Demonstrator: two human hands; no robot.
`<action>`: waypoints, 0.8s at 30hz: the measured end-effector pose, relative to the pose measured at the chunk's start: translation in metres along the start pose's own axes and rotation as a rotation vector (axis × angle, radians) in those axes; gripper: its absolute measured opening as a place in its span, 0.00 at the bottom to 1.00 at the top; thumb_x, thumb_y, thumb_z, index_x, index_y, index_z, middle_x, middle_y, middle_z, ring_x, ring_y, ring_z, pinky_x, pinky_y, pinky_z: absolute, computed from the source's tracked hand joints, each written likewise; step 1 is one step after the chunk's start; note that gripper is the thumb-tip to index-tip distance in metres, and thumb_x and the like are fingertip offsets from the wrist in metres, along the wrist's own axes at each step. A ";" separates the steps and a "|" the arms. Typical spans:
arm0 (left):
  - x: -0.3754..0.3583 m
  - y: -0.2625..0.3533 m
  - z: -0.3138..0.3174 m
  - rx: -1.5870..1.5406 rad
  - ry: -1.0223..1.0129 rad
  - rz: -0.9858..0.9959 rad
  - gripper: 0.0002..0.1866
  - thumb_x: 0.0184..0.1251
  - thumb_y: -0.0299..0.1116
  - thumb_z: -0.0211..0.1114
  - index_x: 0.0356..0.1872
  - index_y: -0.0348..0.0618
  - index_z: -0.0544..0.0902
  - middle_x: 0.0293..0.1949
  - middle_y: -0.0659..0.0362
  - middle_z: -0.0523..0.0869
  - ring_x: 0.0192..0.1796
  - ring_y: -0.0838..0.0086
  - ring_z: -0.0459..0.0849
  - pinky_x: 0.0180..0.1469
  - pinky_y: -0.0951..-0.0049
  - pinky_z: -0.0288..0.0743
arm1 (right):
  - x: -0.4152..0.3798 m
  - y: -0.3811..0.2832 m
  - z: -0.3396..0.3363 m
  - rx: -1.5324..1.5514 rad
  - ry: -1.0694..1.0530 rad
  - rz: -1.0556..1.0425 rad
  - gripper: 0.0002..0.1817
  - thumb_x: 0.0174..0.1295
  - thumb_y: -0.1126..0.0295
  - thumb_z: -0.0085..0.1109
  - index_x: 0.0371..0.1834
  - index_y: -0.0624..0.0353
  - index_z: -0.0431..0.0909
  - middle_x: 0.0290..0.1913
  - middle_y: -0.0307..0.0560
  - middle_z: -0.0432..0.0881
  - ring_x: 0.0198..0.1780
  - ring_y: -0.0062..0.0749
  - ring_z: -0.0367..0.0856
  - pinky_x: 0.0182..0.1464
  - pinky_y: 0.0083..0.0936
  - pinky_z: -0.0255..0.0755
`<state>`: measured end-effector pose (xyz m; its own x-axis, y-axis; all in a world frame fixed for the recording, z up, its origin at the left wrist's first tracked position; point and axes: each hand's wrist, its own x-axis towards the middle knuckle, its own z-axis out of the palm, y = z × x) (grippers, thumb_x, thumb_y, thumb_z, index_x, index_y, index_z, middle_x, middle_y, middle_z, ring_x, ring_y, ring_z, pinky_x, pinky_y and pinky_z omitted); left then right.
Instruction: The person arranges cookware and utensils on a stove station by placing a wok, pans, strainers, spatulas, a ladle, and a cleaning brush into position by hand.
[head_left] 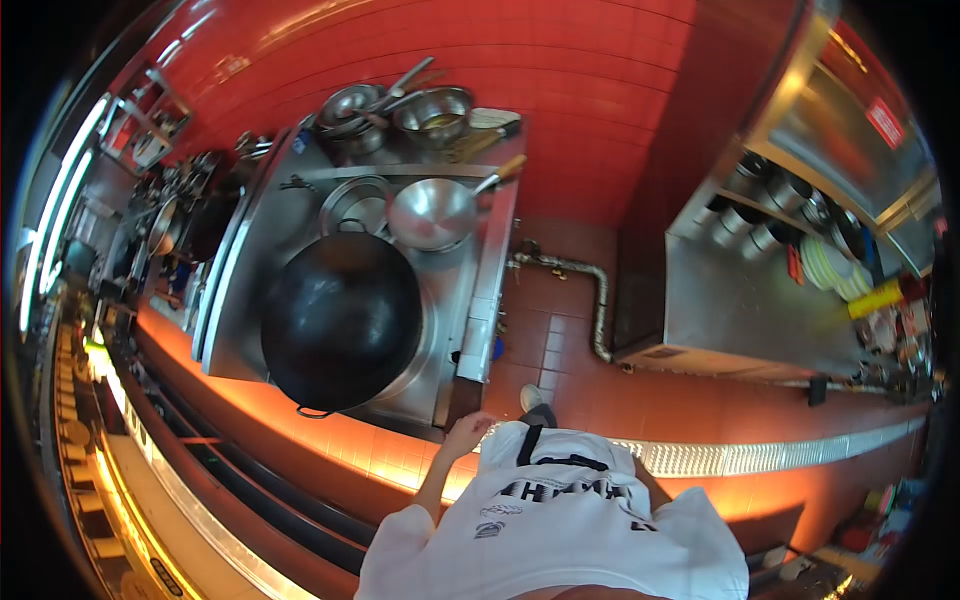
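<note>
My left hand [468, 435] hangs at my side near the corner of the steel stove, with its fingers loosely apart and nothing visible in it. Closest to it are the white apron or shirt [560, 490] I wear and the stove's front corner. My right forearm shows only in part beside my body, and the right hand is hidden. On the steel stove top [440, 300] a big black wok [342, 320] lies with its dark rounded surface upward and a loop handle at each end. Behind it is a shiny steel pan [432, 214] with a wooden handle.
Metal bowls [434, 115] and ladles stand on the stove's back ledge. A pipe [603, 310] runs along the tiled floor. At right, a steel counter [750, 300] bears stacked plates [835, 268] and pots. A metal floor grate [700, 460] crosses behind me.
</note>
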<state>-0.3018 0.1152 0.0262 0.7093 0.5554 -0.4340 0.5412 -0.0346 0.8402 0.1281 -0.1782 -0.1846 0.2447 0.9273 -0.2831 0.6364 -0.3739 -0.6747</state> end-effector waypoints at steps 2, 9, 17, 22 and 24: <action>0.007 0.020 -0.014 -0.307 0.345 0.096 0.10 0.67 0.30 0.54 0.48 0.44 0.76 0.42 0.58 0.81 0.44 0.72 0.80 0.46 0.79 0.72 | 0.051 0.123 0.083 0.003 -0.031 -0.060 0.17 0.54 0.56 0.54 0.32 0.59 0.79 0.34 0.57 0.81 0.36 0.48 0.80 0.38 0.41 0.73; 0.016 0.035 0.007 -1.510 0.872 -0.022 0.09 0.63 0.28 0.59 0.44 0.42 0.76 0.38 0.60 0.80 0.40 0.75 0.79 0.42 0.79 0.73 | 0.281 -0.185 -0.073 0.488 -0.070 0.226 0.09 0.62 0.68 0.50 0.34 0.63 0.76 0.27 0.41 0.78 0.25 0.24 0.75 0.31 0.26 0.73; 0.000 0.031 0.048 -1.217 1.177 -0.283 0.12 0.58 0.28 0.64 0.43 0.41 0.77 0.37 0.62 0.78 0.38 0.81 0.75 0.37 0.79 0.72 | 0.399 -0.420 -0.072 0.077 -0.377 -0.449 0.09 0.58 0.68 0.52 0.39 0.55 0.78 0.32 0.48 0.80 0.36 0.35 0.80 0.40 0.31 0.72; 0.024 0.056 0.038 -1.438 1.579 -0.345 0.08 0.58 0.30 0.65 0.37 0.47 0.77 0.34 0.66 0.77 0.36 0.81 0.74 0.40 0.78 0.69 | 0.532 -0.474 -0.090 -0.292 -0.185 -0.858 0.12 0.51 0.71 0.56 0.40 0.57 0.76 0.41 0.52 0.75 0.49 0.47 0.72 0.50 0.40 0.67; 0.048 0.058 0.033 -1.488 1.719 -0.307 0.07 0.58 0.31 0.65 0.34 0.50 0.76 0.33 0.68 0.77 0.36 0.82 0.74 0.39 0.79 0.67 | 0.587 -0.485 -0.110 -0.254 -0.158 -0.830 0.12 0.50 0.71 0.57 0.40 0.58 0.75 0.43 0.52 0.75 0.50 0.47 0.71 0.50 0.39 0.67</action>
<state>-0.2215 0.1123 0.0440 -0.6533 0.3988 -0.6436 -0.6502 0.1400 0.7468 0.0434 0.5496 0.0516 -0.4609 0.8783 0.1271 0.7118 0.4514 -0.5381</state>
